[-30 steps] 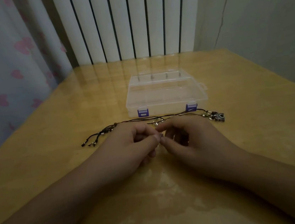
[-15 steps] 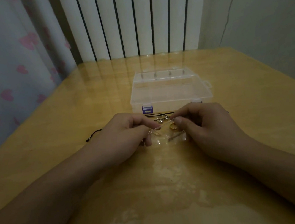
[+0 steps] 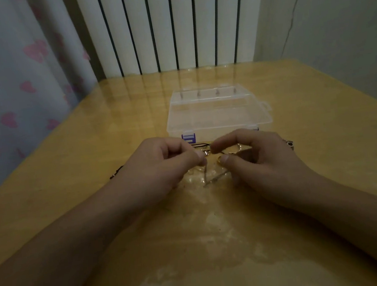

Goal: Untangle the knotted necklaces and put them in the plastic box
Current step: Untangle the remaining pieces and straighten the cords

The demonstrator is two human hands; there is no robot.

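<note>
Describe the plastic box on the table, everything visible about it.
The plastic box is a flat rectangular case of clear plastic, lying closed on the wooden table just beyond both hands. A purple latch shows on its near wall at the left; the right one is mostly hidden behind the right hand. A small tab juts from its right side. It looks empty, and nothing visibly touches it.

A glossy yellow wooden table point(image 3: 92, 178) holds a closed clear plastic box point(image 3: 217, 113) and, just before it, tangled black-corded necklaces point(image 3: 201, 145).
</note>
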